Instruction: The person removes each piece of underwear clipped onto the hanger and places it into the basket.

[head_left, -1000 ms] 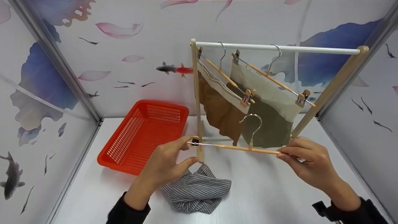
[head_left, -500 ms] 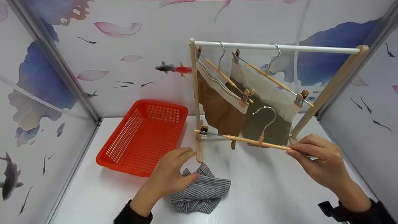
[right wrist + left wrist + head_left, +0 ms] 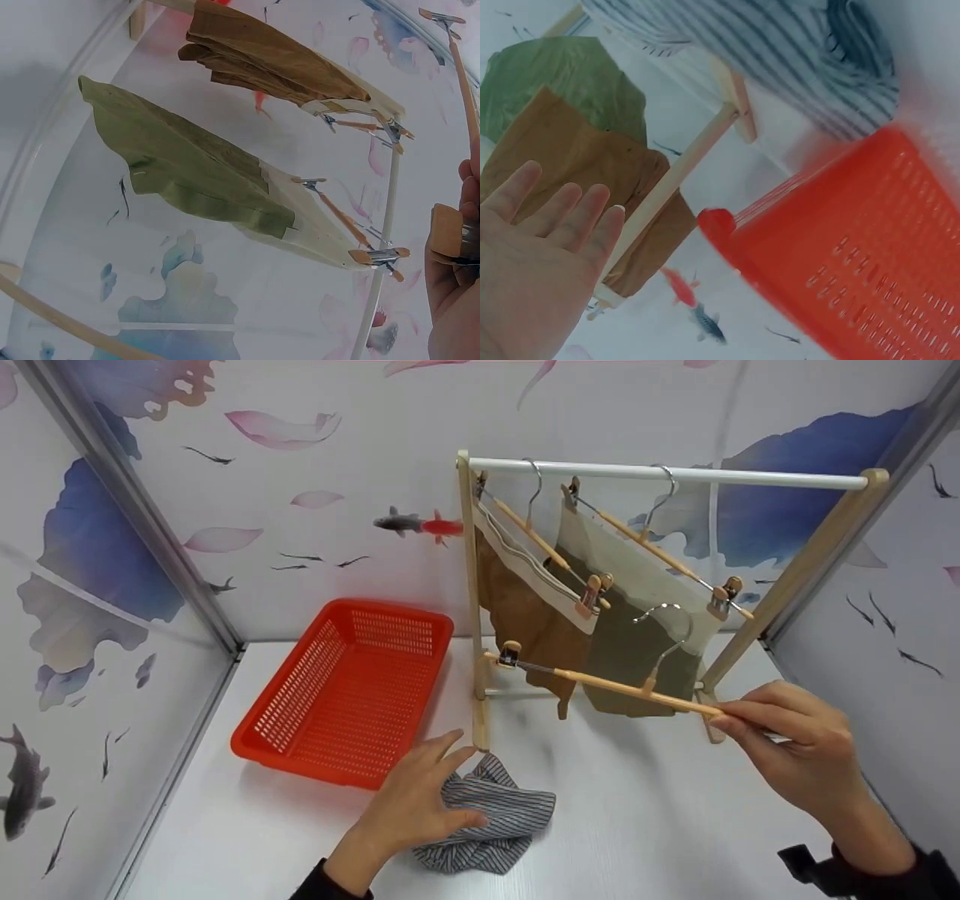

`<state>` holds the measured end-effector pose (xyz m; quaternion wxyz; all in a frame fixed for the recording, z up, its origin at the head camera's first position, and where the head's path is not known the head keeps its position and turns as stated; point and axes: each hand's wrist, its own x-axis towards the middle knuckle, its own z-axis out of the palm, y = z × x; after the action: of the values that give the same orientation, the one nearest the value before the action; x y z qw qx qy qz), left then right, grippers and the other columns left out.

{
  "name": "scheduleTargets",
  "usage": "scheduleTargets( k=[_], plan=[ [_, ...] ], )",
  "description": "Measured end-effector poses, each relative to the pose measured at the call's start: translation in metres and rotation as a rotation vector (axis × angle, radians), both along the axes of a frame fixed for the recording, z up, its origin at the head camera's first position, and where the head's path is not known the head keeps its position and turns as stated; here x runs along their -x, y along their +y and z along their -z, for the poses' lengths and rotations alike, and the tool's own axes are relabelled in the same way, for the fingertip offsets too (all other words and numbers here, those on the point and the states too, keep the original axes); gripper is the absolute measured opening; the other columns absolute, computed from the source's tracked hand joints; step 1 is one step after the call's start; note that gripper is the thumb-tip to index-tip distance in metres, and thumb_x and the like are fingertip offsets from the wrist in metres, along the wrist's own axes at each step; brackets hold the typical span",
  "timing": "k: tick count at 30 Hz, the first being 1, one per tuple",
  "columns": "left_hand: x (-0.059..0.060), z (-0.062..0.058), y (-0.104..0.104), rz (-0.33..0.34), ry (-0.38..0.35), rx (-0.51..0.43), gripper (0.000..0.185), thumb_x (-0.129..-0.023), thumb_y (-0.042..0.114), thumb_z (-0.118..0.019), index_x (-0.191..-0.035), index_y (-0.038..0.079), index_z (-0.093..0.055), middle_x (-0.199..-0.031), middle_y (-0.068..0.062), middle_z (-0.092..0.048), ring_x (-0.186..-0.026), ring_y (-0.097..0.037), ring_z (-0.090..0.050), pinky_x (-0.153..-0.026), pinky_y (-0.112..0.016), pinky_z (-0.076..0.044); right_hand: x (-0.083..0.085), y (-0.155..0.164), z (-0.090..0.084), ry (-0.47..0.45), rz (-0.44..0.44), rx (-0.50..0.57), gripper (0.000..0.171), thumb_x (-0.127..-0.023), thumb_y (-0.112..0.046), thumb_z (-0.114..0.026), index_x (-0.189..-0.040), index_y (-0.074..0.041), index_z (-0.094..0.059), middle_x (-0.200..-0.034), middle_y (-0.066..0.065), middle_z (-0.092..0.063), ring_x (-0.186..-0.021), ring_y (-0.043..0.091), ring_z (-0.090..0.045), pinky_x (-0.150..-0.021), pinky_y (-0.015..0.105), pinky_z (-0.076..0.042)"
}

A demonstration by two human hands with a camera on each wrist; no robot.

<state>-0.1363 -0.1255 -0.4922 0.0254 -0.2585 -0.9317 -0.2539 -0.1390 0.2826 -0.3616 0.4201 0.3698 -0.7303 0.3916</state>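
Right hand [image 3: 799, 754] pinches end of empty wooden clip hanger [image 3: 607, 684], held level in air before drying rack [image 3: 667, 474]. Left hand [image 3: 416, 802], fingers straight and spread, rests on striped cloth [image 3: 499, 829] lying on table [image 3: 637, 825], near red basket [image 3: 345, 694].

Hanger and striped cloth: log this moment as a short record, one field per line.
left hand: open, fingers resting on the striped cloth
right hand: pinches one end of the empty wooden hanger, held in the air
rack: two hangers, a brown garment and a green garment
basket: red, left of the rack, nothing seen inside
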Motion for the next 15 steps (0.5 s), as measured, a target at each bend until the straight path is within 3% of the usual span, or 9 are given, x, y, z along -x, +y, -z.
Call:
scheduleTargets(
  k=[7,15],
  plan=[
    [-0.004,0.026,0.0,-0.01,-0.022,0.062,0.091,-0.076,0.065,-0.084,-0.15,0.018,-0.058,-0.16,-0.009,-0.047,-0.142,-0.035,-0.049,-0.114,-0.061,-0.04,-0.001,0.009,0.0,0.032,0.014,0.065,0.05,-0.095,-0.033,-0.08,-0.073,0.012,-0.074,-0.066,0.009,-0.062,-0.066,0.003,-0.049,-0.063,0.006,-0.04],
    [-0.007,0.051,-0.004,0.018,-0.051,0.079,0.099,-0.074,0.061,-0.088,-0.153,0.014,-0.054,-0.161,-0.012,-0.044,-0.142,-0.037,-0.047,-0.112,-0.063,-0.041,-0.001,0.026,-0.006,0.01,0.142,0.015,0.06,-0.096,-0.043,-0.075,-0.075,0.014,-0.074,-0.068,0.01,-0.063,-0.067,-0.002,-0.05,-0.066,0.003,-0.041]
  ],
)
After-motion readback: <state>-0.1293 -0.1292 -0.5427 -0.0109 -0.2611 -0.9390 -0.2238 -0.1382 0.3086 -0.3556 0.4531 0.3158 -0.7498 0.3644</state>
